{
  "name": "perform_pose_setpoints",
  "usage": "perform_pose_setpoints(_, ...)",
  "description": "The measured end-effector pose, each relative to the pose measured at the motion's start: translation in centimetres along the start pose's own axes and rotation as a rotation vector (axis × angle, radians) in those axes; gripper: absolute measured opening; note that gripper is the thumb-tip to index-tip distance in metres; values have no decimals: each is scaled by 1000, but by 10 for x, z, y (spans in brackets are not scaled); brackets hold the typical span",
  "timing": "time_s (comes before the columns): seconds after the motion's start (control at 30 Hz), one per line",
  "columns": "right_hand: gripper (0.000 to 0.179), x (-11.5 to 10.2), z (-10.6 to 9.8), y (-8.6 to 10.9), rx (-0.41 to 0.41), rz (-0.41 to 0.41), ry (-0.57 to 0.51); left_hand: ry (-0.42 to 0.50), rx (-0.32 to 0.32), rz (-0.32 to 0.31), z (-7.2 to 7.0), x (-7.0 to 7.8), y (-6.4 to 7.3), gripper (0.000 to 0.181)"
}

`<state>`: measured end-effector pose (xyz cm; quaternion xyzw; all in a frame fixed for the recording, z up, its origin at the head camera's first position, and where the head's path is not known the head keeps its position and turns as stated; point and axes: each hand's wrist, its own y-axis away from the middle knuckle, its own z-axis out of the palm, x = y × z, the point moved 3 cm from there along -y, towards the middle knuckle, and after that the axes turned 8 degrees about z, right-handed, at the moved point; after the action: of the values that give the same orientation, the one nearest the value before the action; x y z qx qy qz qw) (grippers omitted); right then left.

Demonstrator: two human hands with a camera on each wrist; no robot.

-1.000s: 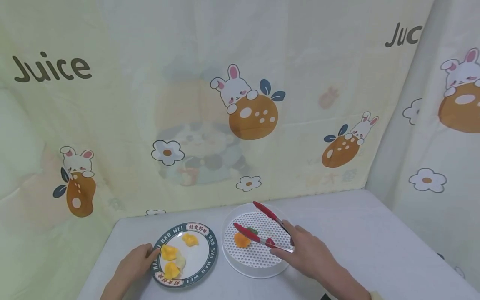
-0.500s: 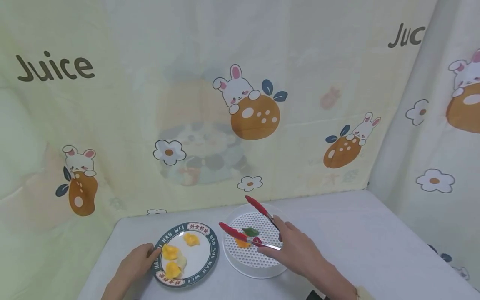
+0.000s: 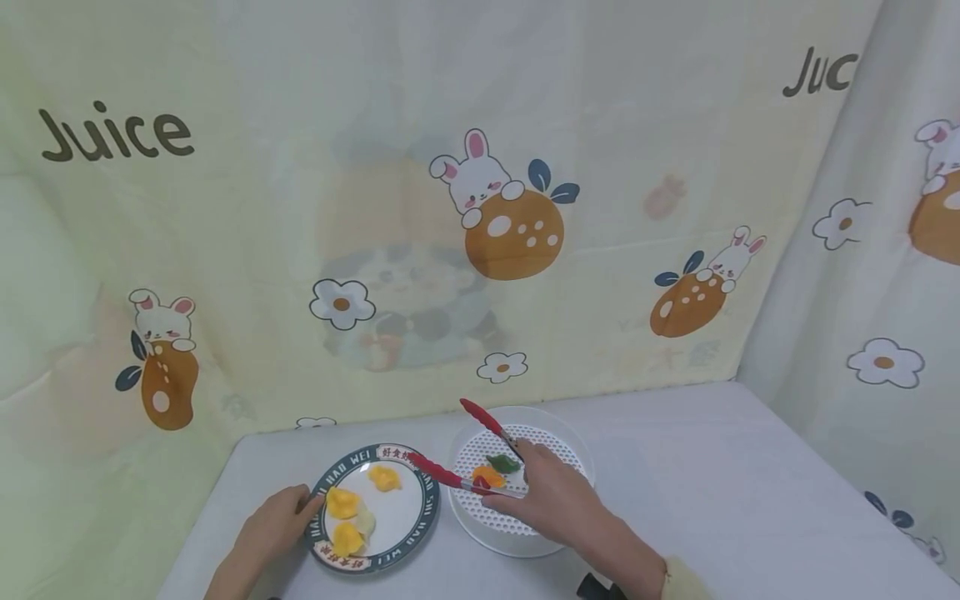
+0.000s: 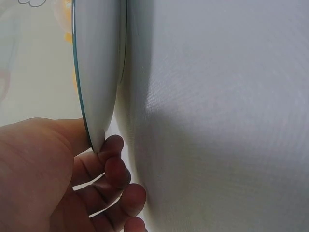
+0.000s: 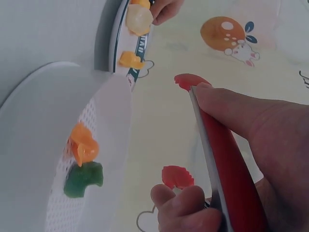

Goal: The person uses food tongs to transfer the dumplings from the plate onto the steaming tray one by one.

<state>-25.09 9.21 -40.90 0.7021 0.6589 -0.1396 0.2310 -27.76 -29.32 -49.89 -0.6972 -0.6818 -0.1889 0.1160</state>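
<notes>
My left hand (image 3: 276, 521) pinches the left rim of a green-rimmed white plate (image 3: 402, 506); in the left wrist view the thumb is above the rim and fingers (image 4: 115, 145) are below. On the plate lie several toy-like dumplings, yellow ones (image 3: 385, 477) and a pale one (image 3: 365, 522). My right hand (image 3: 558, 493) holds red-tipped metal tongs (image 3: 438, 475), their arms spread with nothing between the tips. The tongs reach across a white perforated steamer basket (image 3: 543, 442), one tip overlapping the plate's right rim in the head view. An orange dumpling (image 5: 84, 145) and a green one (image 5: 84, 180) sit in the basket.
Plate and basket stand side by side on a white-covered table (image 3: 675, 467). Behind hangs a pale curtain (image 3: 615, 125) printed with rabbits and fruit, and another closes off the right side. A black item (image 3: 596, 587) shows beneath the right forearm.
My right hand has carried the spread tongs leftward from over the basket toward the plate. The left hand keeps its hold on the plate, and the dumplings stay where they were.
</notes>
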Motion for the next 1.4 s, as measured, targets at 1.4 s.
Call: perform_pose_setpoints(1.4,50,-62,66,-14,18,-334,315,12,-13,-29,-2,2,0,31)
